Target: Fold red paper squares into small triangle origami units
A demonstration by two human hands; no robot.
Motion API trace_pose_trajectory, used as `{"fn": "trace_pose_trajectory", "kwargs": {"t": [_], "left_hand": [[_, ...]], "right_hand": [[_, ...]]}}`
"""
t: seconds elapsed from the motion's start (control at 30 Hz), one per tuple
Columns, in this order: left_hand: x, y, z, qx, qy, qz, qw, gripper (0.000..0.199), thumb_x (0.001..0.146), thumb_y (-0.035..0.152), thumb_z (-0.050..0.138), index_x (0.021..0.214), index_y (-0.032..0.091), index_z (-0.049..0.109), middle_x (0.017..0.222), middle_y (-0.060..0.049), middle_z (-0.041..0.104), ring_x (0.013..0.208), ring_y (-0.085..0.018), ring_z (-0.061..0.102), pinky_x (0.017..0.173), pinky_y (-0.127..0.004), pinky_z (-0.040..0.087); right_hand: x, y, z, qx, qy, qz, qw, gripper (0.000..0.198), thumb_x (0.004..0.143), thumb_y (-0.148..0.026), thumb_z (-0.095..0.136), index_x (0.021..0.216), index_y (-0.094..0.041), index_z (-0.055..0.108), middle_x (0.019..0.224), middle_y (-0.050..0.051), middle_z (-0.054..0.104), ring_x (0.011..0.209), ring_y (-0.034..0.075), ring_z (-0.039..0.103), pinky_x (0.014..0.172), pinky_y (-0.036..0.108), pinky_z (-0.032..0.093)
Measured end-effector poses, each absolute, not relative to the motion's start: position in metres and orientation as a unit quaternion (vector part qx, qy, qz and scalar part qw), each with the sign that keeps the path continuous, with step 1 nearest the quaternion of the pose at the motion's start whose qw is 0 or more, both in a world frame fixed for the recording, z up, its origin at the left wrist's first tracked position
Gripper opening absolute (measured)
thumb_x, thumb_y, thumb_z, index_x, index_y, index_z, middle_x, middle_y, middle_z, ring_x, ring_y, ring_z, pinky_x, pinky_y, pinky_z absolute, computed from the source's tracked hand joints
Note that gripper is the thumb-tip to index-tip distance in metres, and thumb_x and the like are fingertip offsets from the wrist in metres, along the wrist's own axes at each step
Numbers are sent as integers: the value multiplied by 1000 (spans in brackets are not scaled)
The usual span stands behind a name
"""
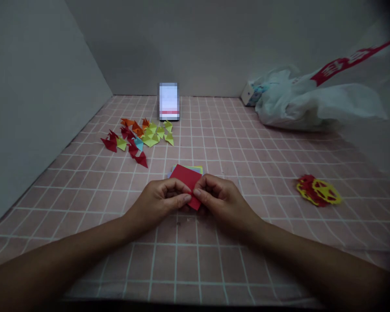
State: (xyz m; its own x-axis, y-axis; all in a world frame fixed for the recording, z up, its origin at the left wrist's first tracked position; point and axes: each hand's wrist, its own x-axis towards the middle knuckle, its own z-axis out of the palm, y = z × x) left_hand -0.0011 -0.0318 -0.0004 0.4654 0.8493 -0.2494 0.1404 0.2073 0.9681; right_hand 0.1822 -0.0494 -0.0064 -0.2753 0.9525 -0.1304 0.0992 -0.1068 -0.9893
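Between both hands is a red sheet of origami paper, held at a slant above the tablecloth. My left hand is closed, its thumb and fingers pinching the sheet near its lower middle. From the other side my right hand pinches the same sheet, thumb on top, the two thumbs close together. Some of the fingers are hidden beneath the paper. Just behind the red sheet, a stack of coloured paper shows yellow and bluish edges; the rest of it is covered.
Several folded paper cranes in red, orange, yellow-green and blue lie at the back left. A phone with a blurred screen stands behind them. Red and yellow paper cutouts lie right. A white plastic bag and a small box are back right.
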Motion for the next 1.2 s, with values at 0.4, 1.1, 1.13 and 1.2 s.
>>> {"fn": "trace_pose_trajectory", "kwargs": {"t": [0.4,1.1,1.13,1.2], "left_hand": [[-3,-32,1,594,455,277,603,15,82,29,63,77,15,64,73,0,64,67,-12,58,62,-21,47],[-2,-25,7,537,465,324,625,15,77,29,66,74,15,61,65,2,63,58,-11,62,59,-22,52],[-2,-26,7,535,464,323,627,14,77,29,66,74,16,61,65,2,63,58,-11,62,59,-22,52],[-2,-26,6,535,459,321,632,13,76,27,67,73,16,61,66,3,64,58,-10,62,60,-22,53]], "right_hand": [[182,-50,-8,-447,-546,603,371,19,89,-29,57,75,-18,54,66,-2,54,57,10,50,54,23,39],[185,-46,-7,-374,-633,548,400,5,87,-20,63,90,-20,67,88,2,67,82,16,62,76,29,48],[185,-45,-7,-379,-637,540,399,4,87,-20,63,89,-20,67,87,2,67,81,16,62,75,29,48],[186,-45,-7,-386,-650,521,396,5,87,-20,63,87,-20,68,86,2,66,80,16,61,75,29,48]]}}
